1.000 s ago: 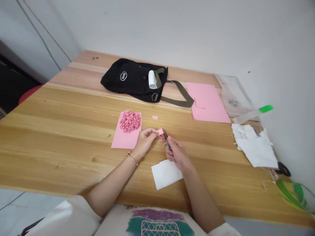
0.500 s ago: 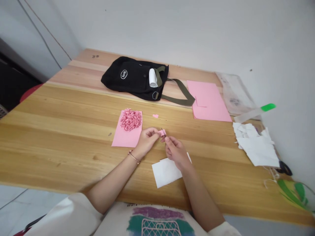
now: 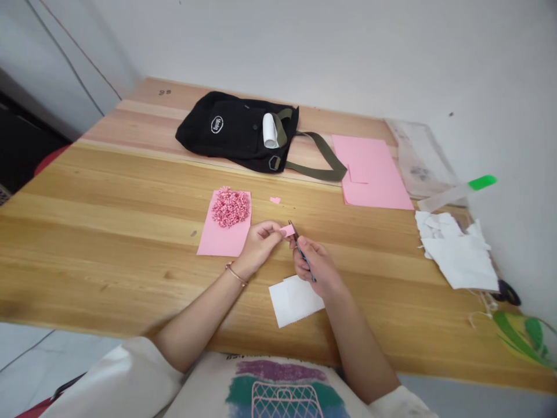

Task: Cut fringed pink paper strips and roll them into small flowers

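Observation:
Near the middle of the table, my left hand (image 3: 261,241) pinches a small pink paper strip (image 3: 288,231) between thumb and fingertips. My right hand (image 3: 317,264) is closed around a slim, dark metal tool (image 3: 301,247) with narrow tips. Those tips meet the strip's right end; whether they are blades or tweezer arms I cannot tell. Left of my hands, a fluffy cluster of pink fringed paper pieces (image 3: 230,207) rests on a pink sheet (image 3: 220,241). A tiny pink scrap (image 3: 275,200) lies beyond my fingers. White paper (image 3: 296,302) sits below, partly covered by my right hand.
A black bag (image 3: 235,130) with a white roll (image 3: 269,130) on it lies at the back. Larger pink sheets (image 3: 376,168) are to its right. Torn white paper (image 3: 463,255), a green-ended clear stick (image 3: 461,191) and a black-handled object (image 3: 507,292) line the right edge.
My right hand has turned and shifted slightly right, so more of the metal tool shows. Its tips now stand at the strip's right end. My left hand keeps its pinch.

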Tool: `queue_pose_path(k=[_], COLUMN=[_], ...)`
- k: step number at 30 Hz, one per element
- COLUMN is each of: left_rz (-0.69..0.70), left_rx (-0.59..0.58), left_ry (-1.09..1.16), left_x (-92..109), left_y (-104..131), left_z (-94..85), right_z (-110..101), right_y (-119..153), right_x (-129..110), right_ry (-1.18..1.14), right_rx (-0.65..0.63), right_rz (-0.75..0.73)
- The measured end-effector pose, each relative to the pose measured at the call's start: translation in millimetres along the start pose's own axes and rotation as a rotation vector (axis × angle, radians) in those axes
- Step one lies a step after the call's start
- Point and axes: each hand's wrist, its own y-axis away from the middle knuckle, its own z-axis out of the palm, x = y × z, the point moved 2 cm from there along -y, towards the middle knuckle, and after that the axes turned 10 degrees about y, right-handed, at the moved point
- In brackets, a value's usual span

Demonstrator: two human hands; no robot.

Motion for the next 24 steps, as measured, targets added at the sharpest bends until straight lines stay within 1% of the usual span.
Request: queue_pose_path(k=[3,7,16,24], left_rz=[0.004,-0.001,0.000,0.014], left_rx=[-0.027,-0.007,-0.005,-0.005], left_ry=[0.024,0.017,-0.003,-0.034], left_x=[-0.1,-1.5,-3.5,-5.1], left_y=[0.2,-0.6,-1.1,-1.3], left_z=[0.8,-0.2,-1.3,-2.7], right_z=[-1.0,-0.3,-0.7,-0.2], right_y=[0.1,0.4,0.1,0.0], right_x=[-0.2,-0.8,-0.3,-2.0], right_ry=[-0.037,-0.062,-0.065,-0.044], right_rx=[-0.065,-0.094,-0.104,-0.073], right_rz=[0.007,0.022,0.026,0.040])
